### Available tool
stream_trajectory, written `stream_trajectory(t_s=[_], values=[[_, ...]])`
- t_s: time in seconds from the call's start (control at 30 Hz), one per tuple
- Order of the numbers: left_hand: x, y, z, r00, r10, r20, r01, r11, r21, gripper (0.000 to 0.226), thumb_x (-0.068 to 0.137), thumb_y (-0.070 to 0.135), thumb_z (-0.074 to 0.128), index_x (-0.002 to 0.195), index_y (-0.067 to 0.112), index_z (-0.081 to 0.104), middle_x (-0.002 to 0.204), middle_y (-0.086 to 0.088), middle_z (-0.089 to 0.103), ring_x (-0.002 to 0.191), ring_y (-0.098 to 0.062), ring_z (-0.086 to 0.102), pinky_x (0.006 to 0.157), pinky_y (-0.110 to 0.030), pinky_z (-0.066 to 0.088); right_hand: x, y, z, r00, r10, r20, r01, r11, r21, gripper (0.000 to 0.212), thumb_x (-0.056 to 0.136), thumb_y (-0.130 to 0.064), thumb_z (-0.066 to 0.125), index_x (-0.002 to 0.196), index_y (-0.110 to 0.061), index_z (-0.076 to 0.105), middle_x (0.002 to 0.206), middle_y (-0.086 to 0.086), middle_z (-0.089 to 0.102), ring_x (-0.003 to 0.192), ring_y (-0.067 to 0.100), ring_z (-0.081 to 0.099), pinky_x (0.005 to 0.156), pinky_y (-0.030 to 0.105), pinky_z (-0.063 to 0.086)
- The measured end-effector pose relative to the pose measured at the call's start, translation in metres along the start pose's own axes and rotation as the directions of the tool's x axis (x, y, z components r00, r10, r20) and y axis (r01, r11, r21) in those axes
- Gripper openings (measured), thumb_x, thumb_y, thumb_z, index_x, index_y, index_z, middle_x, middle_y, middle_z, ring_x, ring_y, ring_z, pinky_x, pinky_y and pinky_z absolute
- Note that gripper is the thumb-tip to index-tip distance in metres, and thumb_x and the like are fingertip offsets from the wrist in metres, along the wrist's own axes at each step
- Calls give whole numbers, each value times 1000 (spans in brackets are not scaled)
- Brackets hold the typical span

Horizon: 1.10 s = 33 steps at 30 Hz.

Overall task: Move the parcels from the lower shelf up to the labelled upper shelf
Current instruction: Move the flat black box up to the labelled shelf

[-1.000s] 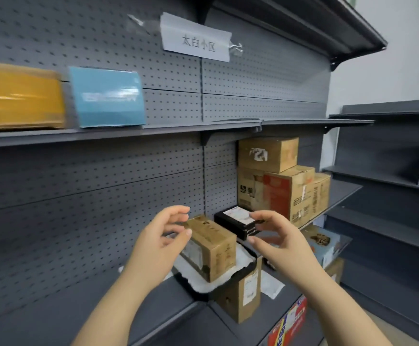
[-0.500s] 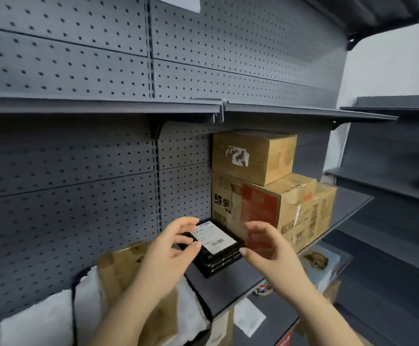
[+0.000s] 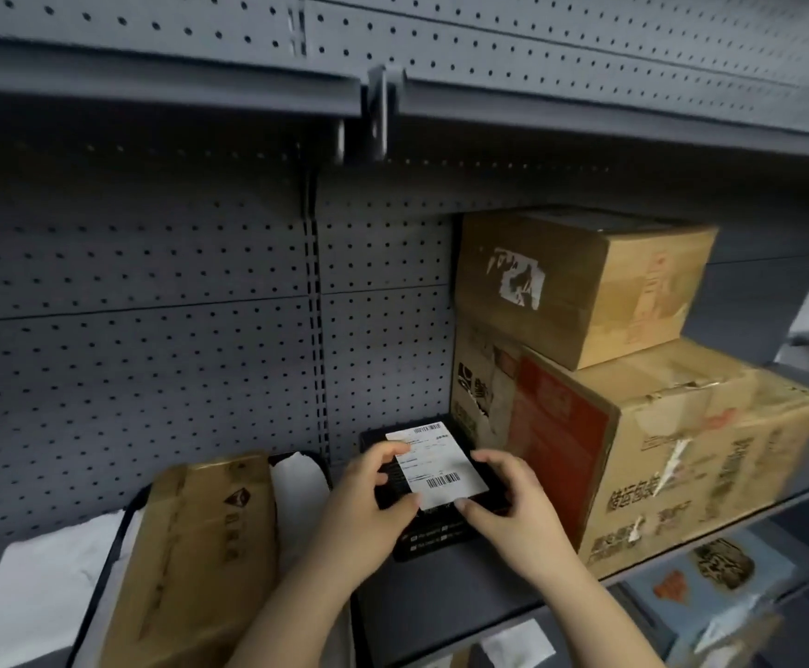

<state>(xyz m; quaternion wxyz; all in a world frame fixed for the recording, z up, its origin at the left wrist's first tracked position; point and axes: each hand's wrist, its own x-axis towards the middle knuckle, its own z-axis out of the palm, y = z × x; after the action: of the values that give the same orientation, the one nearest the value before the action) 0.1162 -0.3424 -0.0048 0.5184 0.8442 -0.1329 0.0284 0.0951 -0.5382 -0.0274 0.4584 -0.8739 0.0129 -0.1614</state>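
A flat black parcel [image 3: 433,455] with a white shipping label on top lies on the lower shelf [image 3: 445,605], against the pegboard back. My left hand [image 3: 368,503] grips its left edge, thumb on the label's near corner and fingers over the top. My right hand [image 3: 513,503] grips its right side, with the thumb at the front edge. The upper shelf's [image 3: 161,96] front lip runs across the top of the view; its label is out of sight.
Two big cardboard boxes [image 3: 633,426] are stacked just right of the black parcel, with a smaller one [image 3: 580,286] on top. A tan box [image 3: 200,556] lies on white wrapping at the lower left. A shelf bracket [image 3: 378,118] hangs overhead. More parcels sit on the shelf below.
The view has moved closer and lower. Both hands have closed in from beside the black parcel and now hold its two sides.
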Motion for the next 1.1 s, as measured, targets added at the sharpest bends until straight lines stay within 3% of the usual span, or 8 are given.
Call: stream_trajectory(t_s=[0.13, 0.2, 0.43, 0.57, 0.77, 0.83, 0.93, 1.1], values=[[14, -7, 16, 994, -112, -16, 111, 992, -51, 52, 82, 11, 72, 114, 43, 46, 111, 23, 53, 103, 2, 51, 79, -8, 38, 13, 19, 13, 997, 49, 62, -45, 997, -70, 48, 80, -21, 76, 122, -30, 54, 127, -11, 45, 129, 17, 37, 102, 24, 29], [19, -9, 26, 986, -165, -36, 162, 984, -78, 53, 81, 10, 73, 115, 39, 46, 108, 21, 54, 104, -2, 52, 81, -11, 38, 19, 24, 14, 989, 75, 124, -62, 993, -98, 51, 83, -21, 73, 128, -25, 51, 130, -9, 41, 132, 18, 33, 104, 22, 27], [16, -13, 62, 952, -284, -113, 275, 957, -90, 55, 87, 7, 67, 136, 22, 48, 117, 10, 55, 107, -5, 49, 68, -5, 38, 26, 29, 18, 946, 160, 281, -98, 970, -222, 67, 86, -34, 67, 144, -29, 36, 151, -1, 32, 142, 19, 17, 119, 35, 22], [10, -13, 72, 932, -317, -174, 320, 947, -13, 55, 89, 2, 60, 139, 19, 46, 128, 0, 59, 105, -7, 50, 88, -16, 40, 25, 30, 12, 924, 149, 352, -52, 961, -272, 63, 87, -35, 63, 145, -32, 37, 154, -3, 26, 141, 22, 18, 119, 35, 21], [-5, -21, 70, 893, -364, -263, 381, 924, 14, 59, 86, 2, 60, 141, 17, 45, 131, -5, 59, 119, -21, 56, 100, -29, 45, 22, 31, 3, 911, 121, 394, -29, 972, -232, 66, 86, -32, 68, 144, -34, 37, 142, 3, 32, 135, 25, 31, 115, 36, 30], [-7, -23, 68, 895, -364, -259, 368, 929, -32, 65, 83, 5, 67, 142, 15, 41, 134, -4, 57, 120, -18, 54, 98, -24, 43, 23, 34, 7, 922, 79, 378, 17, 970, -243, 73, 83, -34, 71, 145, -32, 34, 151, 1, 25, 141, 24, 21, 117, 36, 24], [-8, -26, 69, 898, -385, -212, 375, 923, -85, 80, 76, 14, 80, 144, 18, 38, 130, 0, 56, 116, -13, 53, 95, -21, 40, 22, 42, 15, 906, 96, 412, 23, 961, -275, 89, 80, -35, 74, 151, -32, 20, 162, -4, -2, 148, 24, -1, 121, 41, 14], [-15, -30, 75, 905, -372, -208, 369, 928, -53, 81, 69, 8, 84, 139, 17, 44, 122, 2, 60, 118, -15, 56, 105, -28, 43, 17, 49, 22, 924, 93, 370, -49, 991, -124, 74, 83, -14, 74, 146, -28, 36, 163, -6, 1, 149, 18, 6, 121, 37, 16]])
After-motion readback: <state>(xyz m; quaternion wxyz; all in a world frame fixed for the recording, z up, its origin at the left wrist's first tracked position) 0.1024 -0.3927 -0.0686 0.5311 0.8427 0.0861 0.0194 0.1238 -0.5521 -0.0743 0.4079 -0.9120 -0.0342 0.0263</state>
